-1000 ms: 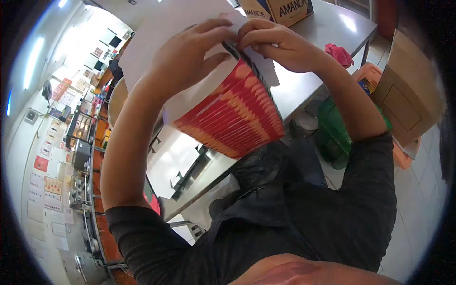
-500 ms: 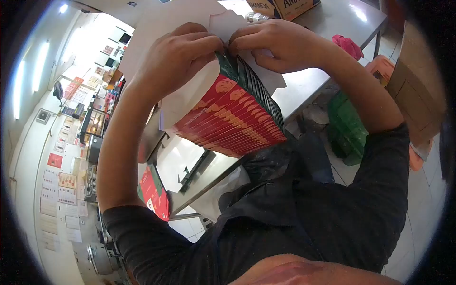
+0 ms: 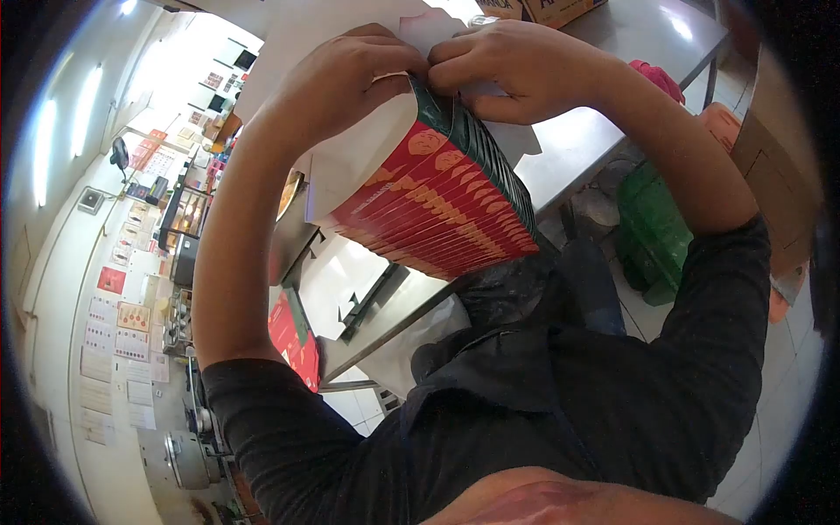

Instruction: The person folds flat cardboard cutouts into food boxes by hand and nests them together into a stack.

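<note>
A thick nested stack of red, green and white printed cardboard pieces [image 3: 437, 197] leans over the metal table in front of my chest. My left hand [image 3: 363, 74] pinches the top edge of the nearest piece, its fingers bent over the white inner side. Close beside it, my right hand [image 3: 507, 74] has its fingers pressed together at the dark green corner of the same piece. The fingertips of both hands almost meet, and the fold between them is partly hidden. White inner flaps spread out behind the hands.
More flat cardboard pieces [image 3: 337, 284] and a red one [image 3: 293, 341] lie left of the stack. A printed carton [image 3: 560, 9] and a pink cloth [image 3: 656, 80] are on the metal table [image 3: 586, 140]. At right are a green bin [image 3: 652, 232] and an open brown box [image 3: 779, 166].
My fingers have moved together along the top edge to the near green corner. The green side of the stack now shows more. The view has shifted, so the surroundings appear further right.
</note>
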### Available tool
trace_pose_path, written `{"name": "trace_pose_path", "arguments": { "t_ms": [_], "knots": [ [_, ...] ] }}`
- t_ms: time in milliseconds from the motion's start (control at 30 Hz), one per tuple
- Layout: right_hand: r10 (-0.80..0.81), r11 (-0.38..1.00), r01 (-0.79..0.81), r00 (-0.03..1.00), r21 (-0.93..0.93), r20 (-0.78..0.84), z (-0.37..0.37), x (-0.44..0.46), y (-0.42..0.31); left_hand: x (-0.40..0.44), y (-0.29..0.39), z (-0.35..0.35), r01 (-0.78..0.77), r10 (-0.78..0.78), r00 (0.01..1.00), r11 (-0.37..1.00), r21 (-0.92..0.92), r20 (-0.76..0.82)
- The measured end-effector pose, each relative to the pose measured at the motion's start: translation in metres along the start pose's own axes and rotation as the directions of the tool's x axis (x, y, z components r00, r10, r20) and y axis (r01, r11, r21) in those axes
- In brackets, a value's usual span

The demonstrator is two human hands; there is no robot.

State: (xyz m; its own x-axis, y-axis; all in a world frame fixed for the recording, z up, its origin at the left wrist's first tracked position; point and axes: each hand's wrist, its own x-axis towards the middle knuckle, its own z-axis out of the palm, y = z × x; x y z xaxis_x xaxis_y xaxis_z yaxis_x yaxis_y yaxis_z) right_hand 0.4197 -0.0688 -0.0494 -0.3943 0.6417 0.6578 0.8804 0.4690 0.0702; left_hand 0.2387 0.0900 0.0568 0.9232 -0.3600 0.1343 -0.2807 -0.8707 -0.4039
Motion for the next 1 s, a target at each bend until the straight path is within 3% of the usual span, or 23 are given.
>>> {"name": "trace_pose_path", "arguments": {
  "t_ms": [233,433,467,533,633,667,733,833,933,1000],
  "knots": [
    [-0.004,0.99,0.001,1.0,-0.142,-0.022,0.001,-0.001,-0.002,0.004,-0.001,-0.004,0.038,-0.035,0.999,0.995,-0.091,0.038],
    [-0.093,0.995,0.091,0.994,-0.044,-0.061,0.001,-0.008,-0.001,0.006,-0.006,0.01,0.061,-0.051,0.997,0.977,-0.203,0.055],
    [-0.049,0.999,0.049,0.998,-0.003,-0.034,0.002,-0.01,0.001,0.006,-0.006,0.014,0.069,-0.058,0.996,0.975,-0.211,0.062],
    [0.041,0.996,-0.043,0.999,0.077,0.027,0.003,-0.014,0.005,0.003,-0.006,0.024,0.059,-0.057,0.998,0.989,-0.135,0.02],
    [0.032,0.996,-0.033,0.999,0.081,0.009,0.007,-0.015,0.008,0.0,0.009,0.033,0.055,-0.054,0.996,0.998,0.017,-0.069],
    [0.036,0.993,-0.035,0.999,0.109,-0.007,0.008,-0.016,0.007,-0.003,0.015,0.034,0.061,-0.053,0.993,0.995,0.073,-0.103],
    [0.04,0.986,-0.034,0.999,0.163,-0.035,0.012,-0.018,0.007,-0.008,0.02,0.033,0.075,-0.082,0.985,0.996,-0.053,-0.151],
    [0.008,0.999,0.002,0.981,0.05,-0.193,0.023,-0.021,0.005,-0.018,0.017,0.024,0.025,-0.066,0.984,0.972,-0.235,-0.168],
    [0.179,0.975,-0.128,0.937,0.182,-0.299,0.023,-0.023,-0.003,-0.023,0.033,0.02,0.001,-0.05,0.981,0.967,-0.256,-0.186],
    [0.237,0.942,-0.111,0.887,0.317,-0.395,0.019,-0.021,-0.011,-0.022,0.041,0.022,0.011,-0.054,0.981,0.974,-0.227,-0.186]
  ]
}}
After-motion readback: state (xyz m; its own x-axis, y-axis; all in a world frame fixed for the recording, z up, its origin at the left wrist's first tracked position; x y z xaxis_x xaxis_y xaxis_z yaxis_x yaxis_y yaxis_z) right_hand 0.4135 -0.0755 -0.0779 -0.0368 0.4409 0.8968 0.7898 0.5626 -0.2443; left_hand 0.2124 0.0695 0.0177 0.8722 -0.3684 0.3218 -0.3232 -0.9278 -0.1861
